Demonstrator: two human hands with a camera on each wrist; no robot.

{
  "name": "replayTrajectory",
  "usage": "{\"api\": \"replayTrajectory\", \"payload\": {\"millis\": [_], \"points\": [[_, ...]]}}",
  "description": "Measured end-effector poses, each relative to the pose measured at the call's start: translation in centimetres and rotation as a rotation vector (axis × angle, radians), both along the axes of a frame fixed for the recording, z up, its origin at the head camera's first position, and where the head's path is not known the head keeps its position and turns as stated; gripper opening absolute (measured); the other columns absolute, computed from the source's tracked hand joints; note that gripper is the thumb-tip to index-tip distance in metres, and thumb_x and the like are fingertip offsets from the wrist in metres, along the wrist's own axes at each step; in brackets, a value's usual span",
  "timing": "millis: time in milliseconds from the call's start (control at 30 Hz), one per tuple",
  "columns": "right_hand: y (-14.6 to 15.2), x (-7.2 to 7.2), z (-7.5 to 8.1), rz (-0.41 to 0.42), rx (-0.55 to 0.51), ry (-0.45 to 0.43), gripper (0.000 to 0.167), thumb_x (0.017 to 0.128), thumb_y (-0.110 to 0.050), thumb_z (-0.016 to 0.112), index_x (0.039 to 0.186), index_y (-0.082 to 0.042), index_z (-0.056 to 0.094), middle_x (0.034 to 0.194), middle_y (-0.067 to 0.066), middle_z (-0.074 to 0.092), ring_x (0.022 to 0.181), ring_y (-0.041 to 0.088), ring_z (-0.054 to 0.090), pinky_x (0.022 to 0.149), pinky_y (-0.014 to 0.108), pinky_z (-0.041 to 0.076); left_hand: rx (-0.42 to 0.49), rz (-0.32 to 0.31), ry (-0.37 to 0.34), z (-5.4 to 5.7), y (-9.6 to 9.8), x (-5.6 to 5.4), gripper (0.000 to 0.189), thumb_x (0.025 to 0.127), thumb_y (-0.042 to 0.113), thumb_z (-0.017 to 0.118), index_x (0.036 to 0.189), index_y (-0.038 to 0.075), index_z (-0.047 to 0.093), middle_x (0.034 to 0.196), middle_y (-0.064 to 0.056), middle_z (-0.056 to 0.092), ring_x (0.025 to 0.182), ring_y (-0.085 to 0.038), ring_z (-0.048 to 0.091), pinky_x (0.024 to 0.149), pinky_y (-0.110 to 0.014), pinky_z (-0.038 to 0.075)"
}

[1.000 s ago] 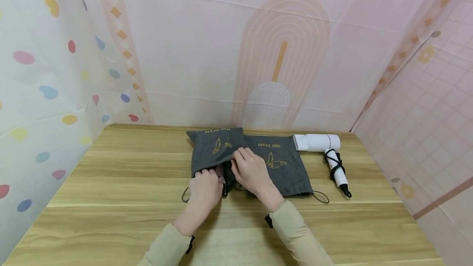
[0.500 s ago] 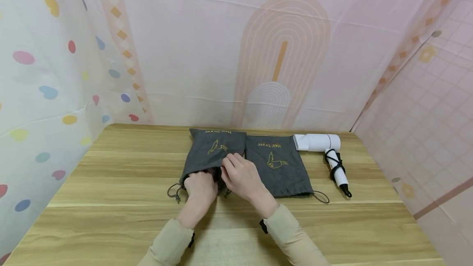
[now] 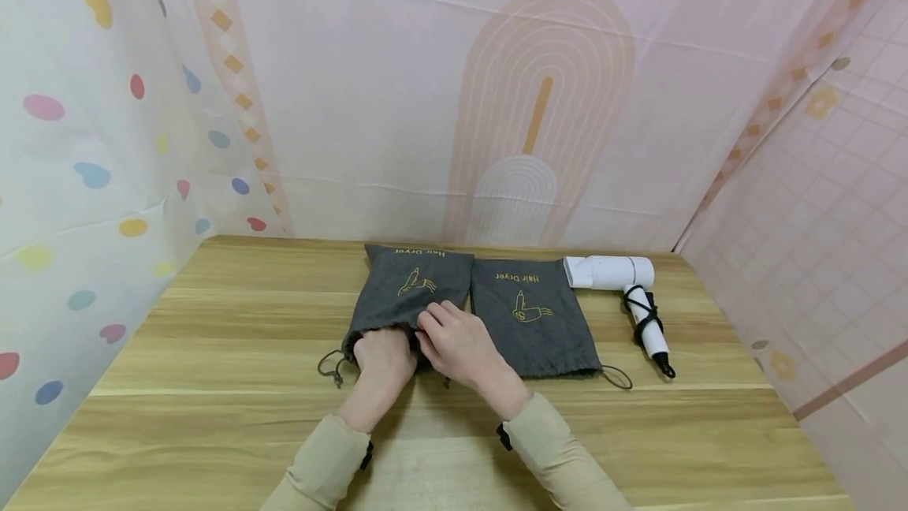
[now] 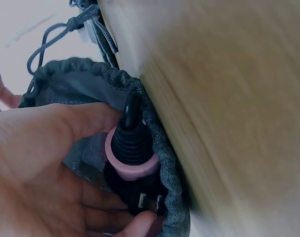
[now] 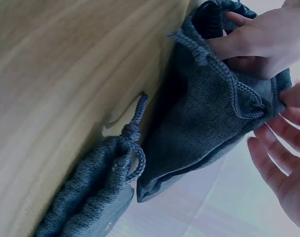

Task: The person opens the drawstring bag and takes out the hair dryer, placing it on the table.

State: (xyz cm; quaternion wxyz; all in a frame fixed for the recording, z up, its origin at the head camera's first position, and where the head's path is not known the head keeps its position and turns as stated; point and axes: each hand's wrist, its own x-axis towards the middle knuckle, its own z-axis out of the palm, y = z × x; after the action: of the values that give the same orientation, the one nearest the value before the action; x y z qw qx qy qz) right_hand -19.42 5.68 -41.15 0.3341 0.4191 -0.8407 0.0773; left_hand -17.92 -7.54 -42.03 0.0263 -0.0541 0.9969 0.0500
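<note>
A dark grey drawstring bag (image 3: 418, 294) printed "Hair Dryer" lies mid-table with its mouth towards me. My left hand (image 3: 383, 357) reaches into that mouth. In the left wrist view, its thumb and fingers are round the handle end of a hair dryer, where a pink ring (image 4: 132, 169), a black cord sleeve (image 4: 132, 143) and a plug (image 4: 150, 201) show. The rest of the dryer is hidden in the bag. My right hand (image 3: 457, 341) pinches the bag's rim between thumb and fingers, as the right wrist view (image 5: 288, 158) also shows.
A second grey bag (image 3: 539, 330) lies flat just right of the first, its cord loop (image 3: 617, 377) sticking out. Further right rests a white hair dryer (image 3: 610, 273) with black cord wound round its handle (image 3: 644, 322). Patterned cloth (image 3: 355, 101) hangs behind the wooden table (image 3: 213, 416).
The bag's mouth has come down and towards me over my left hand, which sits deeper inside. The pink part visible earlier is now covered in the head view. My right hand moved left and down.
</note>
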Motion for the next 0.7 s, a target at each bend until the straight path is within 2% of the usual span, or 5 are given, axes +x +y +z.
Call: {"api": "replayTrajectory", "payload": {"millis": [167, 267, 367, 500, 700], "points": [[0.3, 0.0, -0.2, 0.036, 0.023, -0.066, 0.010, 0.090, -0.024, 0.064, 0.085, -0.016, 0.059, 0.082, -0.003, 0.059, 0.070, 0.010, 0.052, 0.061, 0.020, 0.046, 0.029, -0.006, -0.042, 0.1, -0.8, -0.1, 0.037, 0.089, 0.038, 0.061, 0.071, 0.005, 0.063, 0.075, -0.017, 0.064, 0.066, -0.032, 0.060, 0.052, -0.037, 0.044], [0.6, -0.2, -0.1, 0.039, -0.002, -0.149, 0.012, 0.092, -0.028, 0.062, 0.087, -0.017, 0.060, 0.081, -0.004, 0.058, 0.070, 0.009, 0.053, 0.059, 0.020, 0.045, 0.047, -0.022, -0.064, 0.3, -1.6, -0.1, 0.033, 0.086, 0.039, 0.066, 0.086, 0.006, 0.068, 0.083, -0.017, 0.066, 0.072, -0.035, 0.062, 0.057, -0.041, 0.049], [1.2, -0.6, 0.2, 0.021, -0.044, -0.264, 0.014, 0.093, -0.030, 0.059, 0.088, -0.017, 0.061, 0.081, -0.004, 0.059, 0.070, 0.009, 0.053, 0.058, 0.021, 0.044, 0.056, -0.035, -0.097, 0.6, -2.5, 0.1, 0.040, 0.083, 0.039, 0.068, 0.101, 0.003, 0.069, 0.097, -0.022, 0.067, 0.085, -0.039, 0.063, 0.067, -0.045, 0.052], [2.2, -1.7, 0.5, -0.051, -0.080, -0.369, 0.014, 0.095, -0.027, 0.057, 0.092, -0.015, 0.062, 0.083, -0.002, 0.061, 0.071, 0.010, 0.056, 0.058, 0.022, 0.046, 0.092, -0.025, -0.146, 0.9, -3.6, 0.3, 0.059, 0.081, 0.041, 0.069, 0.114, -0.008, 0.062, 0.111, -0.029, 0.062, 0.101, -0.044, 0.060, 0.079, -0.048, 0.053], [4.0, -3.6, 0.3, -0.232, -0.099, -0.416, 0.010, 0.093, -0.019, 0.061, 0.098, -0.011, 0.063, 0.090, 0.003, 0.063, 0.079, 0.017, 0.059, 0.061, 0.028, 0.048, 0.163, -0.023, -0.188, 1.2, -4.9, 0.3, 0.070, 0.080, 0.037, 0.071, 0.121, -0.016, 0.052, 0.115, -0.033, 0.059, 0.108, -0.047, 0.058, 0.086, -0.050, 0.051]]}}
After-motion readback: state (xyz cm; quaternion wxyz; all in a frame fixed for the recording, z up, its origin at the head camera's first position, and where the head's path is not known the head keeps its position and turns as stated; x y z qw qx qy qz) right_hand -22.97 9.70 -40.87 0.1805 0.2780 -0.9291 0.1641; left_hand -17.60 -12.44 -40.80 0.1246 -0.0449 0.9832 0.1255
